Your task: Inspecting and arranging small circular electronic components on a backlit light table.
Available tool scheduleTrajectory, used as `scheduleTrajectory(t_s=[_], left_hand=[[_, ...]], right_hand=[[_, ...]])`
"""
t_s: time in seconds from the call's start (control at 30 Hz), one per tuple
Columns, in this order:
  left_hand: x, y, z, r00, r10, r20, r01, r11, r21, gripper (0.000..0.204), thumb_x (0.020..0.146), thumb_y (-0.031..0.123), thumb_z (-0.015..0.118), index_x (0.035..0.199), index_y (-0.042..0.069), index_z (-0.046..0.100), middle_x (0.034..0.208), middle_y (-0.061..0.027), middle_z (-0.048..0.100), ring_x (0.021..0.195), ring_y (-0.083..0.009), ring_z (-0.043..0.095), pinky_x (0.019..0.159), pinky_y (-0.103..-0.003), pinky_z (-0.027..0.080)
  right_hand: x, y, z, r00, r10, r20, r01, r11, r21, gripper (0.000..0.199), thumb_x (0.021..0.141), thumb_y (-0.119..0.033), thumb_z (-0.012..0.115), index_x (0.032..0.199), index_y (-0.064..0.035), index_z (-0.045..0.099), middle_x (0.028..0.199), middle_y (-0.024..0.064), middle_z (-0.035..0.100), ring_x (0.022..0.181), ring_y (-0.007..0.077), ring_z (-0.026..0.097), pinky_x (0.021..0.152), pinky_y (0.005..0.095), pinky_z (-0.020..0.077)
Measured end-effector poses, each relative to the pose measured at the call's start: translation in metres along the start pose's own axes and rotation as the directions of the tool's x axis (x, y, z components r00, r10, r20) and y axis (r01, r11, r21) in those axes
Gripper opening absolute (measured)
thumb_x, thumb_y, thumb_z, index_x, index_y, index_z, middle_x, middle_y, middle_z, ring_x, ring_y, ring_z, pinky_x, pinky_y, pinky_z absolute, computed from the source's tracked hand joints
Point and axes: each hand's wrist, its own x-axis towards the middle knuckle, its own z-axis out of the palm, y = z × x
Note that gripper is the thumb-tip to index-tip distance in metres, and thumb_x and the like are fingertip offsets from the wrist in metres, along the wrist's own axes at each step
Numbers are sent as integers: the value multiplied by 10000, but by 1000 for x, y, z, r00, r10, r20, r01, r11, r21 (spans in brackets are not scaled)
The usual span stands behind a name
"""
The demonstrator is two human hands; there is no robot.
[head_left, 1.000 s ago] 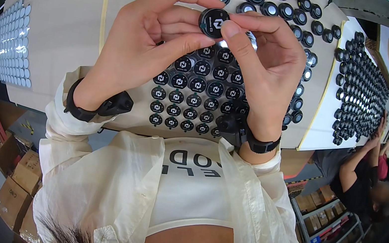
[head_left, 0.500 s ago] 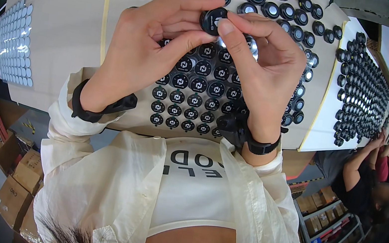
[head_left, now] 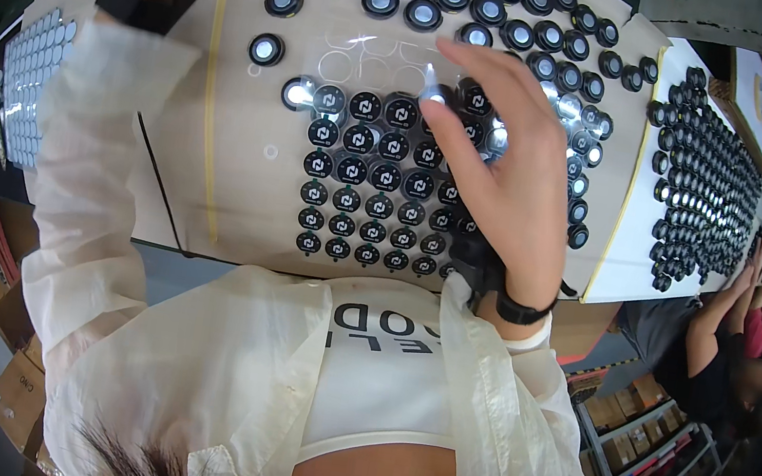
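Observation:
A clear sheet of round black labels with a white emblem (head_left: 353,171) lies on the tan table in front of me. Its far rows show bare circle outlines (head_left: 373,70). My right hand (head_left: 509,173) is over the right side of the sheet, thumb and forefinger apart. A pale glint shows between their tips, too unclear to name. Only my left forearm and wrist, with a black band (head_left: 145,4), show at the upper left; the hand is beyond the picture's top edge. Round black pieces with silvery centres (head_left: 423,15) stand around the sheet.
White discs (head_left: 36,88) lie in rows at the far left. Many more black pieces (head_left: 705,178) crowd a white surface at the right. Yellow tape (head_left: 211,94) runs down the table. Other people (head_left: 716,337) are at the right; cardboard boxes (head_left: 22,396) stand lower left.
Both hands were together on a round black piece above the sheet. My left hand has moved up and left out of view; my right has opened, and that piece is no longer between them.

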Motion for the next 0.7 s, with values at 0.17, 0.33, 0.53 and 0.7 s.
scheduleTrajectory(t_s=[0.17, 0.33, 0.53, 0.7], left_hand=[[1, -18, 23, 962, 132, 238, -191, 950, 246, 374, 889, 96, 601, 1260, 49, 614, 1349, -249, 542, 1217, -415, 535, 1037, -434, 439], [-31, 23, 23, 794, 294, 532, -274, 954, -117, 509, 1038, 320, 422, 1504, 122, 375, 1578, -258, 259, 1469, -445, 218, 1213, -516, 129], [-45, 28, 48, 754, 368, 544, -204, 918, -339, 590, 1068, 450, 235, 1520, 93, 361, 1638, -125, 188, 1526, -283, 101, 1236, -430, 7], [-72, 53, 46, 746, 369, 554, -21, 845, -535, 475, 1064, 290, 364, 1487, 76, 403, 1582, -143, 299, 1471, -329, 260, 1187, -402, 228]], right_hand=[[-34, 6, -33, 974, 167, 151, -103, 927, -362, 901, 732, -417, 813, 1502, -175, 412, 1523, 223, 364, 1392, 504, 293, 1115, 586, 270], [-75, 30, -44, 942, 319, 107, -236, 853, -466, 1136, 599, -584, 816, 1551, -208, 323, 1611, 199, 222, 1453, 497, 203, 1112, 696, 164], [-96, 42, -49, 940, 326, 100, -217, 798, -562, 1155, 588, -698, 765, 1542, -195, 351, 1623, 179, 207, 1472, 487, 155, 1118, 698, 120], [-105, 57, -60, 931, 364, 16, -295, 777, -556, 1183, 585, -710, 766, 1546, -171, 337, 1615, 229, 188, 1465, 505, 153, 1122, 684, 126]])
